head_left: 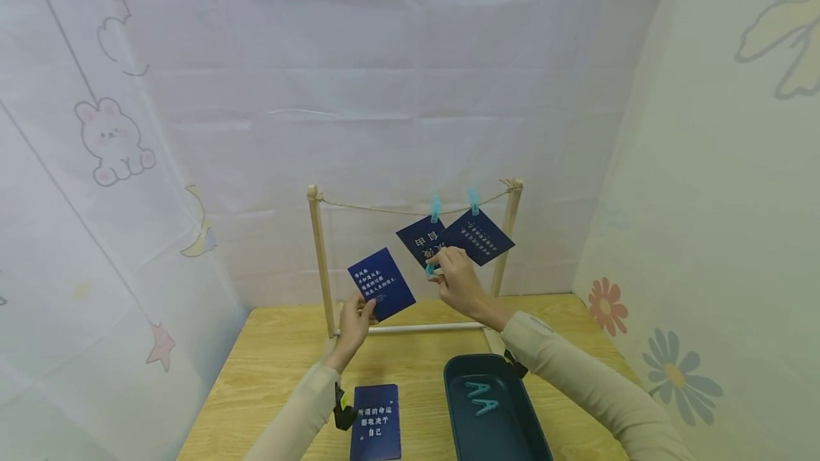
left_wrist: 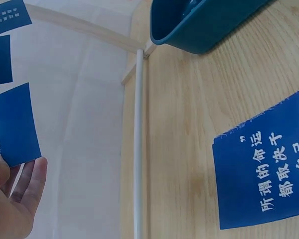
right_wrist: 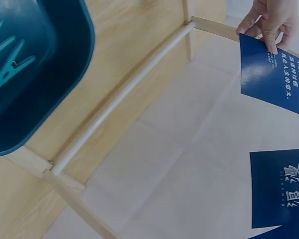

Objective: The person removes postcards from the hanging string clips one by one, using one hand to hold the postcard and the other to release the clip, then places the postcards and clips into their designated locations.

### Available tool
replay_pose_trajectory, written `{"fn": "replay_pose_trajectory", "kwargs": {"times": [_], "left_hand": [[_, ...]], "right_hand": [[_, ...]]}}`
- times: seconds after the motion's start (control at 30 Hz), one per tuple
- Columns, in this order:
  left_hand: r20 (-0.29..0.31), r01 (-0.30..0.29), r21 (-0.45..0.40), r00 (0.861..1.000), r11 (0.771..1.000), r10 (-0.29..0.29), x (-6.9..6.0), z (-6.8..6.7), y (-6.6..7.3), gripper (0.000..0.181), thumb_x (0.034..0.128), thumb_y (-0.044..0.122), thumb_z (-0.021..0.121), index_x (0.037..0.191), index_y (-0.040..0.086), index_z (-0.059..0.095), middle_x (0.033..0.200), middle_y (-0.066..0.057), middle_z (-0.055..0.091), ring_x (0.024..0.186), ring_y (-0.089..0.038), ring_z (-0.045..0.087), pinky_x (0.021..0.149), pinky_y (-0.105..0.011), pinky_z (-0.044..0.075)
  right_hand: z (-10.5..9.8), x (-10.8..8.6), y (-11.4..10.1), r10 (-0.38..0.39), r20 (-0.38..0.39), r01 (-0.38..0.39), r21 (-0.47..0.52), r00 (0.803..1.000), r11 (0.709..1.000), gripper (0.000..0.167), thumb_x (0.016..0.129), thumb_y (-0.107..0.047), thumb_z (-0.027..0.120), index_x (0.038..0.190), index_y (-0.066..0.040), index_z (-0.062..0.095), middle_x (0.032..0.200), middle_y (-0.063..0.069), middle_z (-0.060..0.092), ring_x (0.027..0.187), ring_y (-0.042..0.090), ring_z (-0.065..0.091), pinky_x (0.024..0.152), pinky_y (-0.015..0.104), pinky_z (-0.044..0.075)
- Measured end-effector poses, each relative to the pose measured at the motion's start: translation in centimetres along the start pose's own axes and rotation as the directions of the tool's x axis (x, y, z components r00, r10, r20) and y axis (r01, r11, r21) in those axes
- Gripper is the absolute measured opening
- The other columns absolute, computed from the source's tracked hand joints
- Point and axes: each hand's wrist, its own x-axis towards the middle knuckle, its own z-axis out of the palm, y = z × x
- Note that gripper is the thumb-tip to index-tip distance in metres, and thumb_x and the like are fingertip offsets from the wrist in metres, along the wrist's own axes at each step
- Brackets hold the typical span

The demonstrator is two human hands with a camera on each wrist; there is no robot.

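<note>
My left hand (head_left: 352, 321) pinches a dark blue card (head_left: 384, 282) with white writing by its lower edge, below the rope (head_left: 378, 210). In the left wrist view the thumb lies across that card (left_wrist: 15, 124). Between the fingertips of my right hand (head_left: 463, 282) is a light blue clothespin (head_left: 430, 270), in front of the hanging cards. One hanging card (head_left: 419, 235) is clipped by a clothespin (head_left: 435, 209), its lower part behind the hand. Another hanging card (head_left: 480, 237), clipped by a second clothespin (head_left: 474, 202), tilts to its right.
A wooden frame (head_left: 322, 262) carries the rope, with a white bar (head_left: 416, 328) low between its posts. On the table, a stack of blue cards (head_left: 375, 440) lies at front, left of a dark teal tray (head_left: 453, 404) containing light blue clothespins (head_left: 485, 405).
</note>
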Motion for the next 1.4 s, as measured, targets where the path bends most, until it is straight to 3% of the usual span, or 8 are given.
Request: {"fn": "replay_pose_trajectory", "kwargs": {"times": [0.33,0.53,0.77,1.0,1.17,1.33,1.4], "left_hand": [[0.022,0.004,-0.004,1.0,1.0,-0.004,-1.1,-0.6,-1.2,0.011,0.0993,-0.004,0.054,0.102,-0.015,0.056,0.088,-0.028,0.063,0.069,-0.042,0.066,0.062,-0.042,0.062],[0.047,0.035,-0.007,0.998,0.999,-0.034,-1.9,-1.1,-1.6,0.015,0.0997,-0.002,0.055,0.104,-0.017,0.057,0.089,-0.03,0.062,0.071,-0.044,0.065,0.062,-0.04,0.062],[0.063,0.065,0.017,0.996,0.998,-0.066,-2.9,-2.0,-2.7,0.017,0.0999,0.0,0.056,0.103,-0.016,0.055,0.089,-0.029,0.063,0.069,-0.041,0.065,0.059,-0.036,0.062],[0.076,0.089,0.036,0.993,0.995,-0.091,-3.4,-2.6,-3.3,0.014,0.101,0.002,0.055,0.099,-0.012,0.053,0.084,-0.025,0.063,0.067,-0.034,0.066,0.062,-0.045,0.061],[0.089,0.093,0.054,0.991,0.994,-0.097,-4.1,-3.0,-2.9,0.014,0.1005,-0.001,0.054,0.096,-0.014,0.051,0.08,-0.028,0.062,0.065,-0.039,0.065,0.06,-0.044,0.061],[0.118,0.077,0.041,0.99,0.996,-0.081,-5.0,-3.5,-1.3,0.015,0.0996,-0.006,0.052,0.091,-0.018,0.048,0.08,-0.037,0.059,0.068,-0.052,0.062,0.061,-0.049,0.06],[0.125,0.071,0.035,0.989,0.997,-0.075,-5.3,-3.7,-0.9,0.015,0.0989,-0.008,0.051,0.089,-0.019,0.047,0.08,-0.039,0.058,0.067,-0.054,0.061,0.061,-0.051,0.059]], "right_hand": [[-0.1,-2.4,-0.1,0.002,0.051,-0.003,0.017,0.999,1.0,0.029,0.071,0.017,0.069,0.091,-0.002,0.059,0.091,0.008,0.06,0.082,0.024,0.053,0.079,0.041,0.043],[-0.1,-4.0,0.2,-0.016,0.069,0.016,-0.008,0.998,1.0,0.034,0.065,0.02,0.067,0.09,-0.002,0.059,0.09,0.007,0.058,0.085,0.025,0.054,0.081,0.043,0.045],[-0.2,-5.5,0.0,-0.015,0.122,0.016,-0.005,0.992,1.0,0.037,0.065,0.017,0.075,0.093,-0.003,0.06,0.091,0.006,0.06,0.089,0.026,0.056,0.084,0.044,0.047],[-0.6,-6.7,-0.2,0.018,0.192,-0.016,-0.009,0.981,1.0,0.039,0.068,0.013,0.079,0.099,-0.004,0.062,0.094,0.005,0.061,0.093,0.026,0.059,0.086,0.044,0.05],[-0.9,-7.6,-0.2,0.029,0.229,-0.026,-0.014,0.973,1.0,0.04,0.069,0.008,0.083,0.101,-0.005,0.064,0.096,0.004,0.062,0.093,0.025,0.061,0.086,0.044,0.053],[-1.0,-8.7,-0.3,0.051,0.269,-0.047,-0.024,0.962,0.999,0.037,0.074,-0.002,0.086,0.102,-0.006,0.063,0.096,0.004,0.062,0.088,0.022,0.061,0.077,0.041,0.053],[-1.0,-9.2,-0.3,0.058,0.287,-0.057,-0.011,0.956,0.998,0.036,0.075,-0.004,0.086,0.103,-0.006,0.062,0.097,0.005,0.062,0.087,0.021,0.061,0.079,0.044,0.052]]}}
